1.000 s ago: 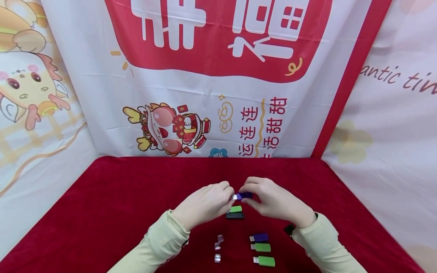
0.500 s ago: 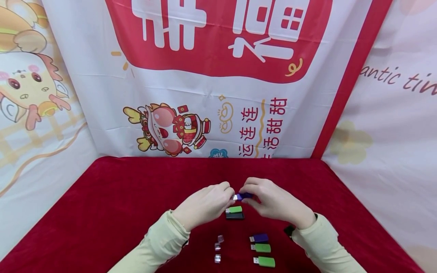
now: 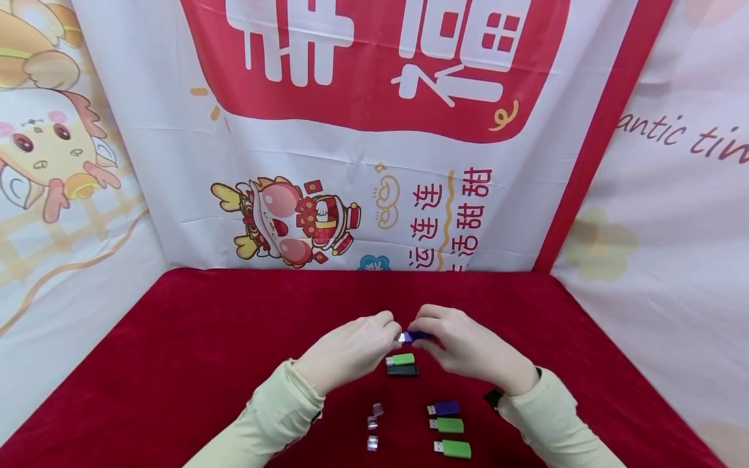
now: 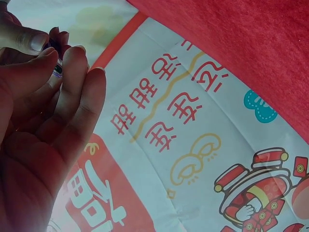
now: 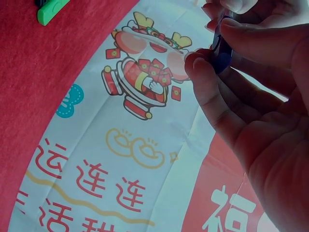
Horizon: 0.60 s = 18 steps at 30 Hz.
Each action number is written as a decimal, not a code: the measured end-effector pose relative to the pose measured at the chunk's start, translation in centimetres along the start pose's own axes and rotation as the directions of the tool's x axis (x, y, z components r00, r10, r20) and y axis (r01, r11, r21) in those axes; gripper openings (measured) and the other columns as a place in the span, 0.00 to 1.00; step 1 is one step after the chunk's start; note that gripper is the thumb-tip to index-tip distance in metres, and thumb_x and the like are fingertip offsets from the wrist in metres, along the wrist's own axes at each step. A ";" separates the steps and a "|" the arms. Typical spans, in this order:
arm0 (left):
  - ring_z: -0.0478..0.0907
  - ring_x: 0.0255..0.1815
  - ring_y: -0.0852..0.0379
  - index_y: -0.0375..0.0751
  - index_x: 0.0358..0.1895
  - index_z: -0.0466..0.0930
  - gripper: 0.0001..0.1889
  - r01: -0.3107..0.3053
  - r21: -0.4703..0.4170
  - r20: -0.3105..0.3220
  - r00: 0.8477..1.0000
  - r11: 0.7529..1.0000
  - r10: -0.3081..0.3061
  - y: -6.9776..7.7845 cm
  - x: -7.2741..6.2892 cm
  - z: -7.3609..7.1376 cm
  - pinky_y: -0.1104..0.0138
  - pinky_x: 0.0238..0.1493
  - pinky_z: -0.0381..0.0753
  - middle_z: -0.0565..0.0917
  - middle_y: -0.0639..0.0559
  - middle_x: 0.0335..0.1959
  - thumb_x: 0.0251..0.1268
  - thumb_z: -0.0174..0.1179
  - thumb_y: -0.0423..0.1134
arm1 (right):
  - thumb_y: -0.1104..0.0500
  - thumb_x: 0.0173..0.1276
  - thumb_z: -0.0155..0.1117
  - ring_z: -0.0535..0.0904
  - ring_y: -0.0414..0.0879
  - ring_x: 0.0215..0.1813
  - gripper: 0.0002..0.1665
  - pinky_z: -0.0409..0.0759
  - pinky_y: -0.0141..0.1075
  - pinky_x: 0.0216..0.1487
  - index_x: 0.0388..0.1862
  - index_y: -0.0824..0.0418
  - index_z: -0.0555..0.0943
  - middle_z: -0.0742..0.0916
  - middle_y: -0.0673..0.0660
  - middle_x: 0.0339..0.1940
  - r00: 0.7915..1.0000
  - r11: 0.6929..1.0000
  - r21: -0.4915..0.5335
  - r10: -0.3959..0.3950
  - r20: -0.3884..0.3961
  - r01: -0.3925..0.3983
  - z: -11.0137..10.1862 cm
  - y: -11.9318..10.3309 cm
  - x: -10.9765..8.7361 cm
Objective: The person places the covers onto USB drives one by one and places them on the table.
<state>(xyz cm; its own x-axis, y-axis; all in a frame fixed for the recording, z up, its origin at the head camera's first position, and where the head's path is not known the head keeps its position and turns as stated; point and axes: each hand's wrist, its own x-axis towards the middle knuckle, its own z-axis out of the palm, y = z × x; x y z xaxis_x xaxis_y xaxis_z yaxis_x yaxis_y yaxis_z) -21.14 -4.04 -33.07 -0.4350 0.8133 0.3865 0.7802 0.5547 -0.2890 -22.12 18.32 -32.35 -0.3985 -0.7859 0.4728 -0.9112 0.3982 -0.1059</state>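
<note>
Raised over the far middle of the red cloth, a purple USB flash drive (image 3: pixel 417 337) lies level between the two hands. My right hand (image 3: pixel 471 343) pinches its purple body between thumb and fingers. At the bright metal plug end, my left hand (image 3: pixel 354 348) pinches the clear cap, mostly hidden behind the fingertips. In the right wrist view, the thumb presses on the dark purple body (image 5: pixel 223 55). Just below the hands, a green flash drive (image 3: pixel 404 359) with a clear end lies beside a black one (image 3: pixel 402 370).
Nearer the front, three clear caps (image 3: pixel 372 423) lie in a column. To their right, a purple flash drive (image 3: pixel 443 408) and two green flash drives (image 3: pixel 452 448) show bare metal plugs. A black object (image 3: pixel 493 397) is partly hidden by the right sleeve. A printed curtain (image 3: pixel 328 149) backs the table.
My right hand has shifted very slightly left with the purple drive, toward the left fingertips. More of the green drive's clear end shows below my left hand. The loose pieces stay put.
</note>
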 end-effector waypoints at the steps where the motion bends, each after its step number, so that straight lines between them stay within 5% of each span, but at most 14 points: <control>1: 0.76 0.27 0.63 0.41 0.36 0.80 0.07 0.001 0.003 0.005 1.000 1.000 -0.001 0.0 0.0 0.0 0.80 0.29 0.75 0.74 0.52 0.29 0.68 0.64 0.40 | 0.69 0.59 0.72 0.79 0.38 0.37 0.10 0.78 0.26 0.40 0.40 0.63 0.84 0.81 0.50 0.35 1.000 1.000 -0.002 0.000 -0.001 0.000 0.0 0.0 0.0; 11: 0.77 0.28 0.63 0.41 0.39 0.82 0.07 0.017 -0.007 0.066 0.998 1.000 -0.017 0.0 0.0 -0.1 0.80 0.30 0.74 0.76 0.51 0.30 0.67 0.64 0.40 | 0.70 0.58 0.73 0.78 0.38 0.36 0.11 0.77 0.25 0.38 0.40 0.66 0.84 0.81 0.52 0.35 1.000 1.000 -0.010 -0.012 -0.018 0.012 0.5 -0.2 0.0; 18: 0.75 0.27 0.63 0.40 0.38 0.81 0.06 -0.008 0.067 0.046 0.999 0.998 0.005 -0.1 -0.2 -0.4 0.80 0.30 0.73 0.75 0.51 0.30 0.66 0.65 0.39 | 0.70 0.58 0.73 0.79 0.39 0.37 0.11 0.77 0.25 0.40 0.41 0.66 0.85 0.81 0.53 0.36 0.998 0.999 -0.024 -0.047 -0.042 0.046 0.6 -0.2 0.2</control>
<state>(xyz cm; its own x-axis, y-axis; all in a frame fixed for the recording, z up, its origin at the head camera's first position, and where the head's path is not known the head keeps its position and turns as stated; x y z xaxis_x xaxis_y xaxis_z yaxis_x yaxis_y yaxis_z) -20.96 -4.29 -32.75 -0.4518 0.8231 0.3441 0.7515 0.5590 -0.3504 -22.04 17.83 -32.76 -0.3504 -0.7830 0.5139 -0.9257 0.3730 -0.0627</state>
